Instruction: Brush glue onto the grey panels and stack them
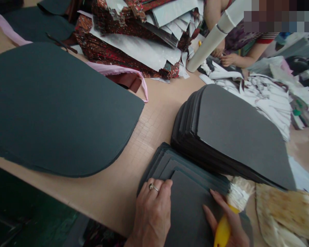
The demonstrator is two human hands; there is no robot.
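A stack of dark grey sheets [187, 206] lies at the bottom centre, its layers slightly fanned at the upper left. My left hand [153, 209], with a ring on one finger, rests on the stack's left part with its fingers curled and pressed together; whether they grip a sheet is hidden. On the right side of the stack, my right hand [231, 223] holds a brush with a yellow handle [222, 230] and pale bristles, its thumb and a finger reaching over the top sheet. Just behind stands a taller stack of grey curved pieces [242, 133].
A large dark green curved piece [59, 109] covers the table's left. Patterned red and white material [134, 44] is piled at the back. Beside a white pole [208, 48], another person's hands [228, 59] work near white strips [267, 96]. A stained cloth [288, 212] lies right.
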